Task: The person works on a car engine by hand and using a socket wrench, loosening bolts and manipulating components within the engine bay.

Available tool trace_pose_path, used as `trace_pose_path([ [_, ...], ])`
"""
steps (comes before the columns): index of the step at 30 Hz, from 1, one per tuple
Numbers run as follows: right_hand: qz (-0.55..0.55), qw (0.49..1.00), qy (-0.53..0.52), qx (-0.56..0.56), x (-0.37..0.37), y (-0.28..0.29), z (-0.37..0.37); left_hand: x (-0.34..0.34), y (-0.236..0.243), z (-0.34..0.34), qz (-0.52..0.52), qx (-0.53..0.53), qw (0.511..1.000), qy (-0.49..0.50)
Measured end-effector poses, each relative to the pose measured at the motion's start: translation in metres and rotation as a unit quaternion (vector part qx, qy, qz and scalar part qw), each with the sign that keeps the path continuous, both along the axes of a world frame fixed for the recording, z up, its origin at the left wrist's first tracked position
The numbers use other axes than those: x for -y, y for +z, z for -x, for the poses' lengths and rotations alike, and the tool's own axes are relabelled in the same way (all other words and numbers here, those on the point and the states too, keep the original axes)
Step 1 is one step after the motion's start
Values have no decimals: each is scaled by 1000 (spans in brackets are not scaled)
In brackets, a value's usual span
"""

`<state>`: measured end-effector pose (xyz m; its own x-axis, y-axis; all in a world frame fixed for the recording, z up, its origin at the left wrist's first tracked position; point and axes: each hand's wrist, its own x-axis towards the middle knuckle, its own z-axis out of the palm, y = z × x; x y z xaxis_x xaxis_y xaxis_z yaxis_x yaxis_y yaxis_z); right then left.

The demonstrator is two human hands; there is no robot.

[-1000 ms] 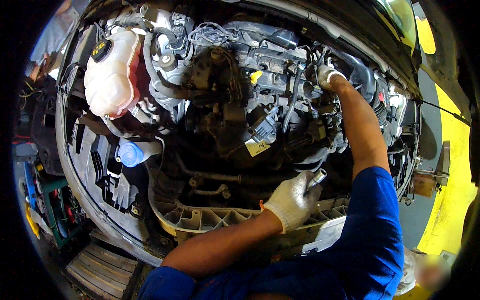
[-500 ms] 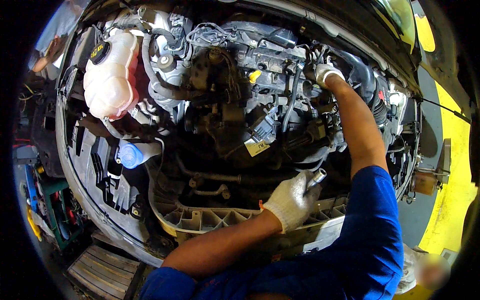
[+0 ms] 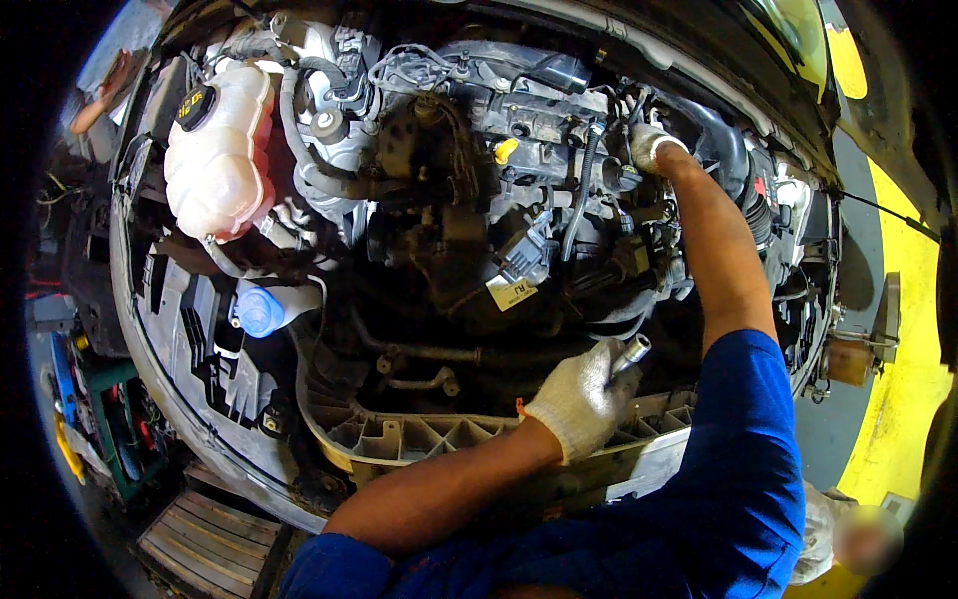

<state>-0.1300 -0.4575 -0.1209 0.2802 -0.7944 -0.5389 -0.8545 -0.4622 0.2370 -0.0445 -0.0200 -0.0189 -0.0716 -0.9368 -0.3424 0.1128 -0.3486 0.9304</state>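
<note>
Both gloved hands are working in the engine bay (image 3: 299, 439): the left hand (image 3: 579, 399) is gripping a metal socket tool (image 3: 630, 353) near the front panel, while the right hand (image 3: 654, 145) is reaching deep among hoses, its grip hidden. Fitting the socket there likely needs careful alignment.

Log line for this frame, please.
left hand: gripping socket tool | right hand: deep in engine, grip hidden | front panel: under left hand

Right hand (image 3: 651, 143) fingertips hidden among engine hoses (image 3: 584, 190)
</note>
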Motion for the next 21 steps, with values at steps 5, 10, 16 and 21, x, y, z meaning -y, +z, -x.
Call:
trace_pose_path([
  [5,55,998,24,-8,-22,11,-15,0,-4,-1,-4,15,1000,-6],
  [10,69,997,22,7,-29,20,-11,1,0,-2,-6,8,1000,-5],
  [16,118,976,23,180,-36,30,3,1,2,-4,3,6,1000,-9],
  [21,170,933,27,317,-50,42,32,1,2,-2,-3,4,1000,-15],
])
